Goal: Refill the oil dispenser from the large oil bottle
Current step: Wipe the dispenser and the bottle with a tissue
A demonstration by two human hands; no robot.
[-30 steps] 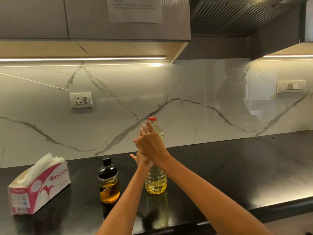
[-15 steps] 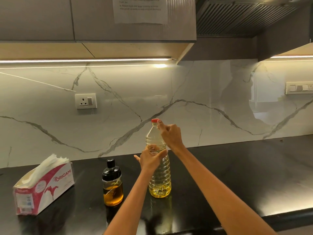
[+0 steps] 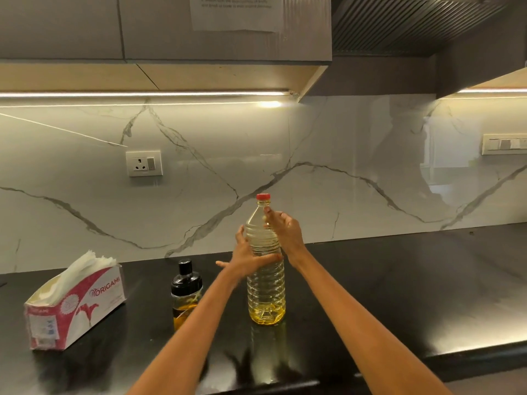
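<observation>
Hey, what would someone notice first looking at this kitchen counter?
The tall oil bottle with its red cap stands mid-counter, the left hand gripping its middle and the right hand near its neck. Left of it sit a black-capped oil dispenser and a tissue box.

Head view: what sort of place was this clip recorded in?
Most likely a home kitchen. A black countertop runs under wall cabinets with strip lighting, a range hood hangs at upper right, and a large oil bottle and an oil dispenser stand against the marble-look backsplash.
</observation>
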